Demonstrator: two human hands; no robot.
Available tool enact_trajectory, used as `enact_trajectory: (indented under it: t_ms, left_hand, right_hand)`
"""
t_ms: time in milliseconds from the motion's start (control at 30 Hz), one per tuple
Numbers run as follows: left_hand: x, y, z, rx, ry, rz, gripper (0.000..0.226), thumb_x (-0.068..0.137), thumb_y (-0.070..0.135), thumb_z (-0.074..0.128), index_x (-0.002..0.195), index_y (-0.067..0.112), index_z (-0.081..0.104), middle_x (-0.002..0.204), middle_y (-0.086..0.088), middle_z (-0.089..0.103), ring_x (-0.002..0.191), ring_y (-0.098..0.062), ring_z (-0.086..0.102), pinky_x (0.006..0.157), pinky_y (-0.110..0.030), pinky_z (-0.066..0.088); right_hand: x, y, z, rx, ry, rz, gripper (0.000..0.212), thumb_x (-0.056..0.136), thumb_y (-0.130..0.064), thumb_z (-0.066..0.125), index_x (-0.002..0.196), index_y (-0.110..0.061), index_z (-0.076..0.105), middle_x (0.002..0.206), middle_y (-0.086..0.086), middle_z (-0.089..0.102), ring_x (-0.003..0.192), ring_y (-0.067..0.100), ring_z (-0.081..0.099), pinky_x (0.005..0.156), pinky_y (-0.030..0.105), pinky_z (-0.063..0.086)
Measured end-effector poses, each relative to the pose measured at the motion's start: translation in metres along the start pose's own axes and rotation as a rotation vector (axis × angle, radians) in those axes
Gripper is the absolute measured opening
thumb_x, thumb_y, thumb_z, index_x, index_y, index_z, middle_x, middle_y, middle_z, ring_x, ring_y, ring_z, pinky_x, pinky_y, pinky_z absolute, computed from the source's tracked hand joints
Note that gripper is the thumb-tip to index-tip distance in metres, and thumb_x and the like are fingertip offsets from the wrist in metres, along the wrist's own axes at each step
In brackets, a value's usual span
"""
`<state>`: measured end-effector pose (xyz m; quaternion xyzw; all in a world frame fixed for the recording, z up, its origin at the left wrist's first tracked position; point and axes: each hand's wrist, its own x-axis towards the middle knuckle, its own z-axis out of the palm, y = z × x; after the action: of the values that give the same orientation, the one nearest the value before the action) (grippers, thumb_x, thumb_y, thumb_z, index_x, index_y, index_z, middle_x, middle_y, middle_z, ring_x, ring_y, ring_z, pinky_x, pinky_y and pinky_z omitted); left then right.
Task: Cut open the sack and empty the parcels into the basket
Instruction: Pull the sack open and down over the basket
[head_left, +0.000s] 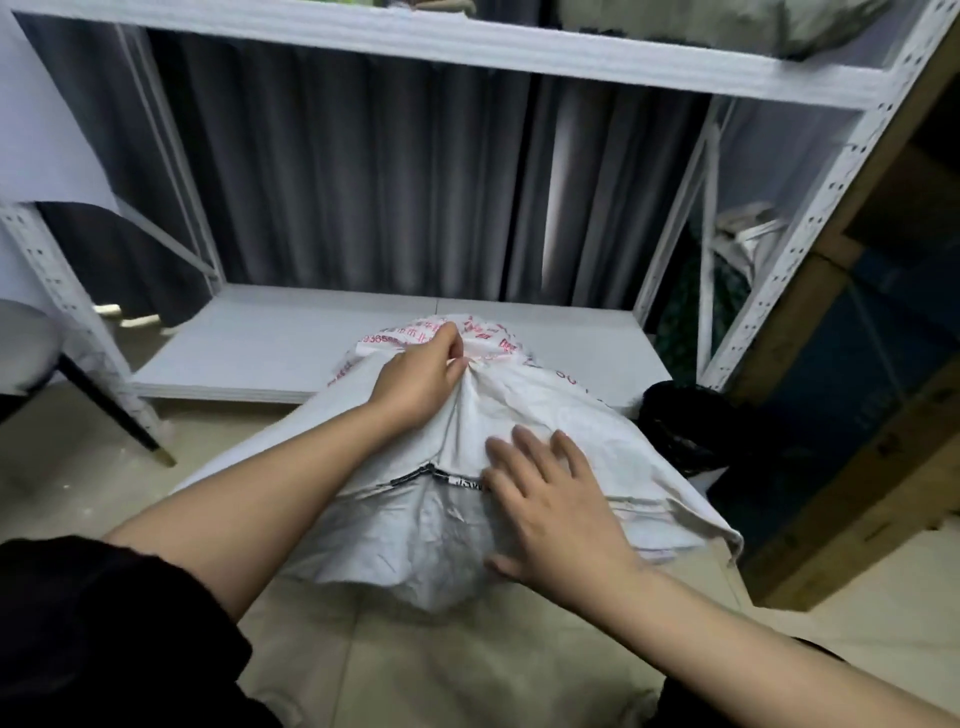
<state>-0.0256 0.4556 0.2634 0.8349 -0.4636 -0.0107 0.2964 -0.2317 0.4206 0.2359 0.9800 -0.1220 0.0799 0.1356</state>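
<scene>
The white sack (519, 415) lies on the pale floor (78, 467) right in front of me, its far end up against the bottom board of the white shelf (291, 338); that far end carries red print, and it is bunched up where I hold it; my left hand (421, 379) is closed around this gathered cloth, thumb and fingers pinching a fold near the top of the sack, the arm stretched out bare from a black sleeve (104, 623); my right hand (550, 499) lies open and flat on the nearer part of the sack, fingers spread, palm down, gripping nothing; just beside its fingertips a dark seam or strip (431, 474) runs across the cloth, with a small black tag on it whose letters I cannot read; below that line a crumpled grey-white bag (426, 540) bulges out toward me, though I cannot tell whether it is a parcel or part of the sack; to the right of the sack, close to the shelf's leg, stands a black round thing (680, 421), possibly a basket, too dark to tell; behind the shelf hangs a grey curtain (337, 171); at the left edge a dark chair leg (119, 421) with a brass tip rests on the floor; at the right stands a wooden frame (810, 467).
</scene>
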Motion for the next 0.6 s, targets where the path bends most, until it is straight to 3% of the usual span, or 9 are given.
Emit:
enact_trajectory:
  t_ms: [167, 300, 367, 467, 533, 600]
  left_hand:
    - [0.027, 0.003, 0.0, -0.015, 0.039, -0.053, 0.01, 0.097, 0.025, 0.046, 0.097, 0.015, 0.046, 0.096, -0.011, 0.064, 0.088, -0.032, 0.055, 0.073, -0.037, 0.041]
    - [0.037, 0.004, -0.001, -0.013, 0.027, -0.062, 0.016, 0.096, 0.025, 0.047, 0.105, 0.013, 0.05, 0.107, -0.007, 0.064, 0.098, -0.03, 0.056, 0.076, -0.035, 0.04]
    - [0.032, -0.002, -0.006, 0.025, 0.036, -0.012, 0.031, 0.094, 0.033, 0.049, 0.12, 0.017, 0.048, 0.127, -0.003, 0.057, 0.114, -0.026, 0.053, 0.092, -0.035, 0.039]
    - [-0.003, -0.033, -0.018, 0.197, 0.01, 0.113, 0.073, 0.077, 0.068, 0.042, 0.134, 0.022, 0.041, 0.141, 0.001, 0.042, 0.131, -0.021, 0.04, 0.11, -0.041, 0.027]
    - [-0.034, -0.064, -0.026, 0.427, -0.085, 0.151, 0.097, 0.062, 0.084, 0.032, 0.142, 0.027, 0.032, 0.151, 0.001, 0.03, 0.141, -0.022, 0.027, 0.116, -0.048, 0.016]
    - [-0.053, -0.095, -0.035, 0.548, -0.13, 0.111, 0.107, 0.058, 0.085, 0.04, 0.147, 0.03, 0.023, 0.154, -0.002, 0.026, 0.142, -0.026, 0.025, 0.115, -0.05, 0.017]
  right_hand:
    - [0.027, 0.015, 0.032, 0.06, 0.188, 0.071, 0.051, 0.062, -0.043, 0.072, 0.102, -0.014, 0.058, 0.125, 0.005, 0.059, 0.121, 0.027, 0.053, 0.104, 0.048, 0.027]
    - [0.056, 0.033, 0.047, 0.119, 0.372, 0.111, 0.023, 0.073, -0.031, 0.07, 0.086, -0.016, 0.058, 0.103, 0.001, 0.063, 0.094, 0.025, 0.061, 0.092, 0.037, 0.033]
    - [0.067, 0.045, 0.049, 0.095, 0.393, 0.131, 0.019, 0.076, -0.03, 0.069, 0.085, -0.016, 0.059, 0.091, 0.0, 0.064, 0.082, 0.024, 0.061, 0.085, 0.034, 0.033]
    - [0.084, 0.061, 0.043, 0.16, 0.399, 0.163, 0.021, 0.083, -0.032, 0.048, 0.083, -0.015, 0.059, 0.077, 0.001, 0.065, 0.074, 0.027, 0.063, 0.077, 0.033, 0.032]
    - [0.095, 0.07, 0.029, 0.235, 0.408, 0.186, 0.027, 0.085, -0.034, 0.042, 0.084, -0.012, 0.057, 0.072, 0.005, 0.065, 0.069, 0.03, 0.064, 0.071, 0.037, 0.036]
    - [0.104, 0.079, 0.009, 0.28, 0.397, 0.246, 0.034, 0.091, -0.042, 0.041, 0.094, -0.011, 0.053, 0.077, 0.013, 0.065, 0.072, 0.036, 0.063, 0.063, 0.038, 0.039]
